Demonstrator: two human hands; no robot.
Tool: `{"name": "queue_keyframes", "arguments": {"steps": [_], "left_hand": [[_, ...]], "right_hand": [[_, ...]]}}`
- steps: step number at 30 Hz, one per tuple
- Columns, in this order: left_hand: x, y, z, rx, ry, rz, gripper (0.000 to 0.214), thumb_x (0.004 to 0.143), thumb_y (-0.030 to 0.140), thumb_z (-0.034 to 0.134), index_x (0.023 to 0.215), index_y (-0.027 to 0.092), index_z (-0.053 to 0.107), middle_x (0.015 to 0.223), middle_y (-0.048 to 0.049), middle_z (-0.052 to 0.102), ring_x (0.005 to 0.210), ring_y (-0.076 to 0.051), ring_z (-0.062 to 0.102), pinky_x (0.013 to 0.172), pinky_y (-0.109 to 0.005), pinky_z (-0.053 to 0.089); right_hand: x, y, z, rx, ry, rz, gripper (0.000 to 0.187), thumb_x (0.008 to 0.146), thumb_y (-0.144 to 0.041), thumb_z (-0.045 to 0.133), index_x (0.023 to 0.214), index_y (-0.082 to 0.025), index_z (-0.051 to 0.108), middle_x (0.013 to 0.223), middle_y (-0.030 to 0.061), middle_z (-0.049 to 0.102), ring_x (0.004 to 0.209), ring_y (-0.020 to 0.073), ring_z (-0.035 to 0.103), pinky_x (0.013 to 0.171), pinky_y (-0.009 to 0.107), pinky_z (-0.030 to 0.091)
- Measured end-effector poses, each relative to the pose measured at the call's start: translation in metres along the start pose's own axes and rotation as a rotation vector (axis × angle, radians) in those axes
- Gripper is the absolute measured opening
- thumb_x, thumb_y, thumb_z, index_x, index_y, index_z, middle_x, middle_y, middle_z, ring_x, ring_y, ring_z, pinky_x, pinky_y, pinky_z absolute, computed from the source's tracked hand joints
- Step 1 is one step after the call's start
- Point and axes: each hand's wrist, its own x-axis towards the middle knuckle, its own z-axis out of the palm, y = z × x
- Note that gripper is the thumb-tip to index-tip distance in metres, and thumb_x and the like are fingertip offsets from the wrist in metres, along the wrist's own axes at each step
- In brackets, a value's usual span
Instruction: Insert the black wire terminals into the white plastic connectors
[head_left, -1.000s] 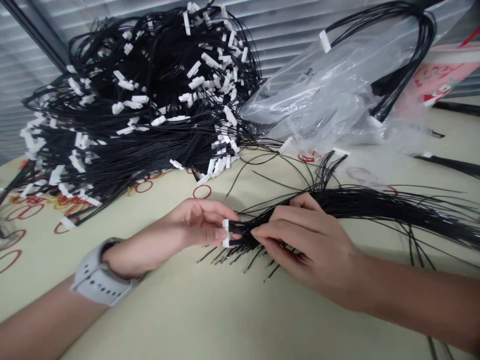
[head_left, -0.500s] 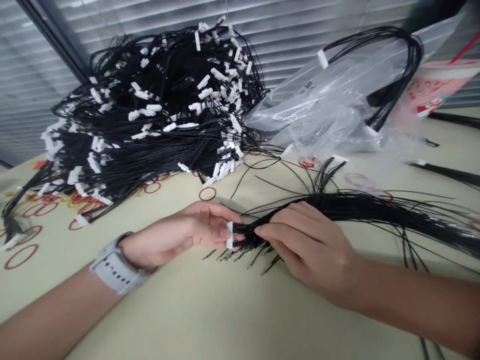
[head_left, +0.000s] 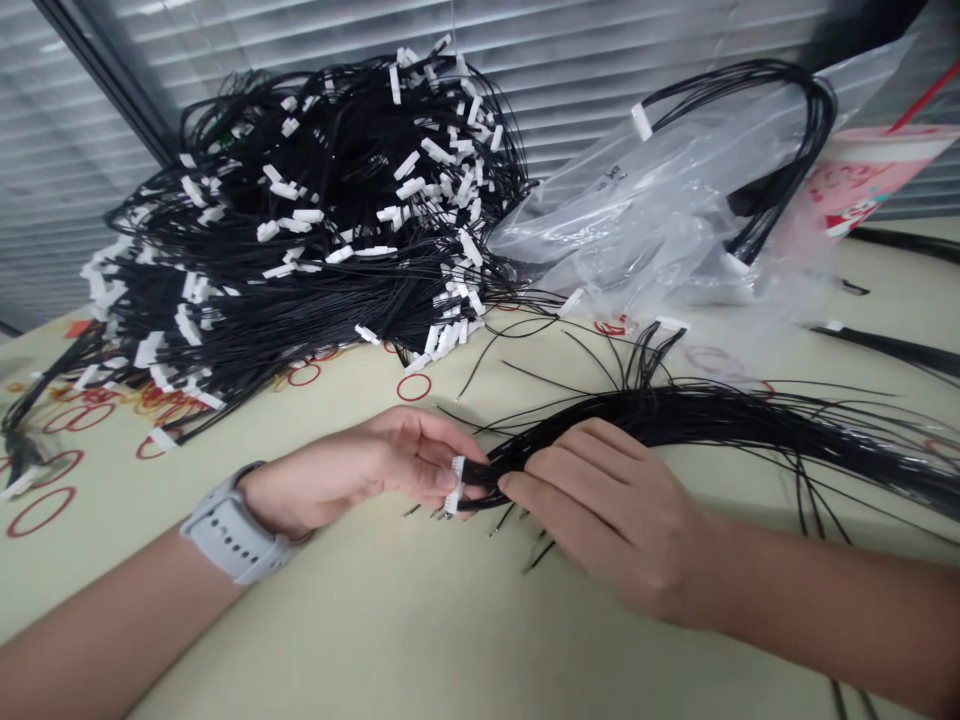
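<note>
A white connector with black wires in it is pinched between the thumb and fingers of my left hand. Just to its right, my right hand is closed over the black wires, its thumb and forefinger near the back of the connector. From under that hand a thick bundle of loose black wires runs off to the right. Several bare wire ends with metal tips poke out below the connector. The right fingertips are partly hidden, so the single wire between them does not show clearly.
A big heap of black wire harnesses with white connectors lies at the back left. Clear plastic bags with another harness on top stand back right, beside a pink cup with a red straw. Red rubber bands are scattered on the table.
The connector has tilted and moved slightly down and left in my left hand. My right hand has shifted a little left and down, nearer to it.
</note>
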Motion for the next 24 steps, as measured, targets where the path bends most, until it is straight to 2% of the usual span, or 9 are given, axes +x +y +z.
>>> {"name": "queue_keyframes", "arguments": {"steps": [4,7,11,15,17,21,22,24], "left_hand": [[-0.001,0.001,0.003,0.026,0.004,0.004,0.024,0.072,0.012,0.057,0.096,0.011,0.057,0.083,-0.0036,0.063,0.070,-0.007,0.055,0.064,-0.017,0.041],[0.000,0.001,0.006,0.071,-0.012,0.011,0.023,0.072,0.012,0.057,0.095,0.011,0.057,0.078,-0.0023,0.063,0.066,-0.005,0.053,0.059,-0.013,0.039],[0.000,0.000,0.013,0.047,0.070,-0.007,0.020,0.072,0.011,0.058,0.092,0.011,0.059,0.075,-0.0010,0.063,0.066,-0.005,0.055,0.059,-0.012,0.039],[-0.002,0.001,0.017,0.014,0.113,-0.037,0.019,0.071,0.012,0.060,0.090,0.014,0.061,0.073,0.0008,0.064,0.066,-0.005,0.057,0.060,-0.012,0.039],[-0.002,0.000,0.016,0.012,0.110,-0.028,0.021,0.072,0.014,0.061,0.093,0.014,0.060,0.077,0.0001,0.064,0.068,-0.005,0.057,0.061,-0.013,0.040],[0.001,-0.001,0.009,-0.005,0.142,0.015,0.026,0.071,0.021,0.064,0.096,0.016,0.060,0.089,-0.0027,0.064,0.077,-0.008,0.058,0.066,-0.015,0.042],[0.001,-0.002,0.008,-0.013,0.164,0.026,0.027,0.070,0.022,0.065,0.096,0.017,0.060,0.091,-0.0032,0.063,0.080,-0.009,0.058,0.068,-0.016,0.043],[0.002,-0.003,0.006,-0.013,0.197,0.058,0.029,0.070,0.024,0.065,0.097,0.018,0.060,0.096,-0.0039,0.062,0.085,-0.010,0.057,0.072,-0.017,0.043]], "right_hand": [[0.002,-0.002,0.000,-0.008,-0.102,0.032,0.016,0.079,-0.013,0.046,0.078,-0.011,0.062,0.063,0.0040,0.050,0.061,0.0092,0.039,0.057,0.025,0.027],[0.003,-0.003,0.000,-0.012,-0.096,0.004,0.016,0.078,-0.013,0.046,0.077,-0.011,0.063,0.063,0.0039,0.048,0.060,0.0090,0.038,0.057,0.025,0.026],[0.002,-0.003,0.004,-0.027,-0.061,-0.041,0.012,0.074,-0.012,0.051,0.074,-0.011,0.062,0.062,0.0032,0.047,0.058,0.0090,0.036,0.054,0.025,0.023],[0.001,-0.001,0.006,0.015,-0.080,-0.042,0.014,0.076,-0.012,0.048,0.075,-0.010,0.062,0.062,0.0030,0.046,0.057,0.0085,0.035,0.053,0.025,0.023],[0.001,0.000,0.003,0.066,-0.063,0.003,0.014,0.078,-0.012,0.048,0.077,-0.010,0.061,0.065,0.0033,0.051,0.060,0.0084,0.039,0.054,0.025,0.027],[0.004,0.000,-0.009,0.277,0.031,0.309,0.006,0.078,-0.017,0.053,0.076,-0.013,0.057,0.072,-0.0018,0.059,0.068,0.0049,0.045,0.062,0.021,0.035],[0.005,-0.001,-0.011,0.327,0.022,0.322,0.006,0.078,-0.017,0.053,0.074,-0.014,0.056,0.068,-0.0039,0.058,0.064,0.0032,0.044,0.061,0.020,0.035],[0.006,0.000,-0.012,0.356,-0.050,0.199,0.008,0.078,-0.019,0.054,0.073,-0.015,0.058,0.062,-0.0045,0.055,0.059,0.0022,0.042,0.060,0.019,0.035]]}}
